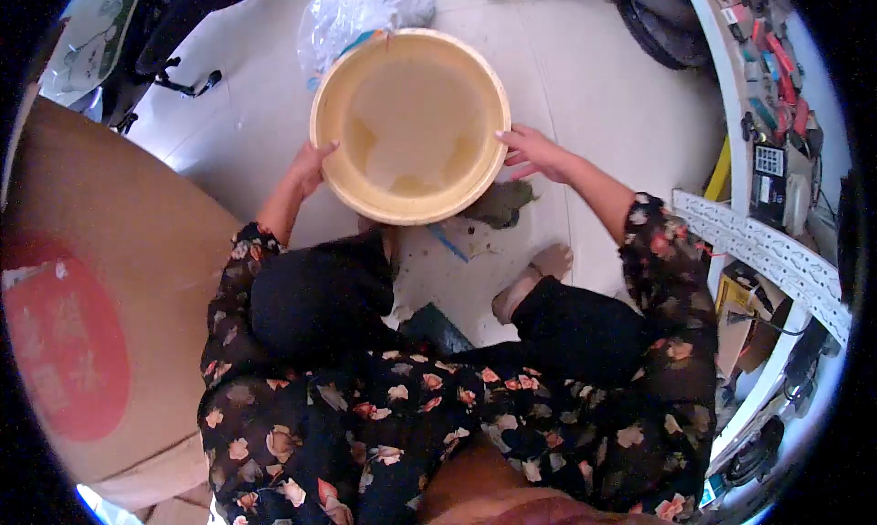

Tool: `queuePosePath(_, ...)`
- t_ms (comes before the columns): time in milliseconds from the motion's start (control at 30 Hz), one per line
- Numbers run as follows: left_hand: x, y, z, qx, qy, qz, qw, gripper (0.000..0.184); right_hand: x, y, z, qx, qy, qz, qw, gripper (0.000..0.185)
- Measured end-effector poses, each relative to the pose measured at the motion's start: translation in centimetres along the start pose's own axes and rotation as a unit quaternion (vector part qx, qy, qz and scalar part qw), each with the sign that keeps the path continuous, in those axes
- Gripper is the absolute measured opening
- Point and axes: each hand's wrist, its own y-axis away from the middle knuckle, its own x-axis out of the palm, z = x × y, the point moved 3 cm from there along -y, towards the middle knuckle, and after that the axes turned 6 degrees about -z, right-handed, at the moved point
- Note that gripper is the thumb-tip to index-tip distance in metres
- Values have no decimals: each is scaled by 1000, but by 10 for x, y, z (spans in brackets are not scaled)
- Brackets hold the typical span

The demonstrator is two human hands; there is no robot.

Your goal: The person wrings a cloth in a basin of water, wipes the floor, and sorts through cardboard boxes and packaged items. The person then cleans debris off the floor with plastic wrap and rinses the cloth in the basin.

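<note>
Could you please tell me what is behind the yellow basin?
Behind the yellow basin is a crumpled, clear plastic bag on the pale floor. The basin covers its near edge; anything hidden there cannot be seen.

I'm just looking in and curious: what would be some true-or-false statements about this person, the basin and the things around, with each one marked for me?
1. The left hand and the right hand hold the basin at opposite sides. True.
2. The basin is dark blue. False: it is yellow.
3. A cardboard box with a red mark is at the person's left. True.
4. The shelving is at the person's left. False: it is at the right.
5. The sleeves are plain white. False: they are dark with a flower pattern.
6. A clear plastic bag lies beyond the basin. True.
</note>
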Motion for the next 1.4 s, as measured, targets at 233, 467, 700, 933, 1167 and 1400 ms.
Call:
queuePosePath(233, -16, -33, 51, -70, 90, 45, 992, 54, 26, -62, -29, 3, -198, -32, 980, 52)
queuePosePath(467, 15, -13, 28, -48, 44, 41, 997, 55, -14, -46, -47, -19, -220, -35, 975, 54)
queuePosePath(700, 89, 24, -56, 5, 24, 96, 995, 51, -82, 48, -18, -59, -231, -132, 962, 53)
queuePosePath(933, 203, 3, -108, 17, -51, 197, 979, 45, -157, 82, -110, -67, -318, -254, 911, 54)
queuePosePath(1167, 349, -82, -137, 51, -166, 261, 950, 44, -215, 91, -194, -64, -405, -350, 842, 53)
queuePosePath(1400, 449, -121, -151, 54, -218, 317, 921, 38, -247, 80, -251, -34, -467, -400, 788, 51)
